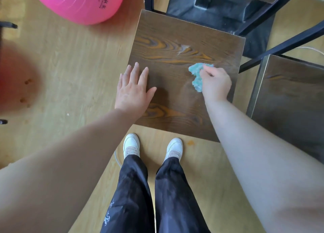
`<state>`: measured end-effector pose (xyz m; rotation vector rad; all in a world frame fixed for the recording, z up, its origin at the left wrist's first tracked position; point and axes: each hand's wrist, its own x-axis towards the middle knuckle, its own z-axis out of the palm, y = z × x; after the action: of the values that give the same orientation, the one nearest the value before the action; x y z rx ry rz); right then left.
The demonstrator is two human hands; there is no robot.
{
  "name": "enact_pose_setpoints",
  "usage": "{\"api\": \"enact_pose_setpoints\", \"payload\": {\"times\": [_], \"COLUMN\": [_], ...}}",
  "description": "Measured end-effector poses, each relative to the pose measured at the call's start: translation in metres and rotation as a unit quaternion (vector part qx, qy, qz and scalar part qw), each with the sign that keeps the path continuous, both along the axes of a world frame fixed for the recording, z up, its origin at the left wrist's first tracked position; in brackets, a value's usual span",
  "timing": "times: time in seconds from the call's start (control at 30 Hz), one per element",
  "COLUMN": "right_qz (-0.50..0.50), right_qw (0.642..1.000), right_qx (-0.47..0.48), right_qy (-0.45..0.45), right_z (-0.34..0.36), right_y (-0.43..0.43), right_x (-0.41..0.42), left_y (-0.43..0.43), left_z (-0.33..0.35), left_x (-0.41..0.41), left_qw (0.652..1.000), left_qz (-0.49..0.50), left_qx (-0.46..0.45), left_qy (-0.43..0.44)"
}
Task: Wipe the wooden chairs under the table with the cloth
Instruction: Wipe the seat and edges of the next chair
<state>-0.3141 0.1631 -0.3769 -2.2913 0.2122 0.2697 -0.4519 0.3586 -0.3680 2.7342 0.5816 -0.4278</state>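
Teal cloth (pixel 197 74) bunched in the right hand (pixel 216 85), pressed to a dark wooden chair (pixel 175 45).
Fingers of the right hand curl round the cloth on the right half of the seat; the left hand (pixel 133 92) lies flat, fingers straight and spread, at the seat's left edge. A pale smudge (pixel 183 49) shows on the grain beyond the cloth. A second chair (pixel 289 95) stands just to the right, with a black metal frame (pixel 280 43) behind both. White shoes (pixel 130 144) and black trousers (pixel 133 189) stand at the near edge on a light wood floor (pixel 70 66); a pink ball (pixel 78 2) sits far left.
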Motion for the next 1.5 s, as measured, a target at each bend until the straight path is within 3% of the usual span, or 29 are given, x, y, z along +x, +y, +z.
{"api": "enact_pose_setpoints", "payload": {"times": [0.2, 0.4, 0.67, 0.83, 1.13, 1.27, 1.4, 1.5], "right_qz": [-0.051, 0.066, 0.217, 0.234, 0.403, 0.425, 0.390, 0.401], "right_qw": [0.992, 0.975, 0.969, 0.970, 0.912, 0.904, 0.919, 0.915], "right_qx": [-0.115, -0.209, -0.119, -0.066, -0.073, -0.051, -0.007, -0.008], "right_qy": [-0.023, -0.035, -0.025, 0.014, -0.036, 0.004, 0.061, 0.048], "right_z": [-0.006, -0.017, -0.023, -0.028, -0.032, -0.031, -0.027, -0.027], "right_y": [0.001, 0.018, 0.058, 0.063, 0.042, 0.027, 0.008, -0.004], "right_x": [0.102, 0.105, 0.086, 0.060, -0.025, -0.064, -0.104, -0.131], "left_y": [0.007, 0.018, 0.034, 0.029, 0.010, 0.001, -0.013, -0.021], "left_z": [-0.005, -0.009, -0.003, 0.000, -0.001, -0.003, -0.005, -0.003], "left_x": [0.032, 0.049, 0.042, 0.029, -0.004, -0.019, -0.026, -0.025], "left_qw": [1.000, 1.000, 1.000, 1.000, 0.999, 0.999, 1.000, 1.000], "left_qz": [-0.011, -0.008, 0.003, 0.013, 0.025, 0.026, 0.013, 0.001], "left_qx": [0.004, -0.002, -0.001, -0.007, -0.015, -0.018, -0.016, -0.016], "left_qy": [-0.006, -0.004, 0.000, -0.002, -0.019, -0.017, -0.003, 0.007]}}
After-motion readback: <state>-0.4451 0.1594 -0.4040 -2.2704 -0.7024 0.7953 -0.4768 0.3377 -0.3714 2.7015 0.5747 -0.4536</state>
